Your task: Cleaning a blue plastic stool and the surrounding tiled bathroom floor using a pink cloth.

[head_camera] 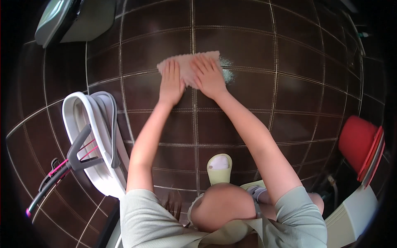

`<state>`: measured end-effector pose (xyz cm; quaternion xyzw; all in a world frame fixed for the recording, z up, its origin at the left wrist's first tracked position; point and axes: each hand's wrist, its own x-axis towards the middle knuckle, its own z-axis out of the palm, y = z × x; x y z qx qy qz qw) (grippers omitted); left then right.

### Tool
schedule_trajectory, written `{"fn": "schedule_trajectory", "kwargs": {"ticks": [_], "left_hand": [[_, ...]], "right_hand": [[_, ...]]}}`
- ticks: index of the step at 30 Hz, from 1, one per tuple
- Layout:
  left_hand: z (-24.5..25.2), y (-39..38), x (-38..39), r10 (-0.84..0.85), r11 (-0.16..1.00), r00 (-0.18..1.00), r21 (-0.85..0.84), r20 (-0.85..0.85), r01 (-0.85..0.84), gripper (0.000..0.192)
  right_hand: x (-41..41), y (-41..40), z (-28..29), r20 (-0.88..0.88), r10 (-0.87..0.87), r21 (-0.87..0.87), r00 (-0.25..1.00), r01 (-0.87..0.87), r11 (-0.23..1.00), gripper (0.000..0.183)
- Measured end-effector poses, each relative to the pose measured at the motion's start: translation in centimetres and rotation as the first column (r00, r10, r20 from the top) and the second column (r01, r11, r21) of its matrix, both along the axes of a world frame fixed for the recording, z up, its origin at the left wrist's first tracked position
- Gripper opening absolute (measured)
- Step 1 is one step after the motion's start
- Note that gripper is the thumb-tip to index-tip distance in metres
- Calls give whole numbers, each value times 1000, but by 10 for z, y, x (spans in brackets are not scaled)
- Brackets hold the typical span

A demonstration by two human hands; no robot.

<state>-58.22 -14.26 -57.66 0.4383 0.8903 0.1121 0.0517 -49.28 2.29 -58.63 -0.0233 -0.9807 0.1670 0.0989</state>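
Observation:
A pale pink cloth [185,70] with wavy edges lies spread on a dark brown tiled floor [235,127]. My left hand [171,81] rests flat on the cloth's left part, its fingers stretched out and close together. On the right part lies my right hand [210,77], palm down with fingers slightly spread. Neither hand has its fingers curled round the cloth. Just right of the cloth is a patch of whitish powder or foam [228,74], across a grout line. Whether more of it lies under the cloth is hidden.
White and grey plastic basins [107,173] lean at the left, with a grey-and-pink mop frame [82,155] before them. A toilet-like fixture [90,26] stands far left. Red basins [356,142] rest on a white stand [353,214] at right. My foot in a yellow-green slipper [219,178] is below.

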Motion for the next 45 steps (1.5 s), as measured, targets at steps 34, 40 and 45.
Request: {"fn": "schedule_trajectory", "kwargs": {"ticks": [34, 40, 45], "left_hand": [[20, -23, 283, -319, 911, 917, -188, 238, 366, 71], [5, -41, 215, -137, 968, 987, -201, 84, 152, 64], [4, -96, 133, 138, 975, 990, -171, -14, -138, 63]], "right_hand": [[319, -24, 26, 339, 194, -143, 920, -153, 978, 55], [239, -31, 18, 274, 193, -95, 942, -173, 980, 57], [109, -68, 8, 138, 187, -16, 973, -187, 982, 56]]}}
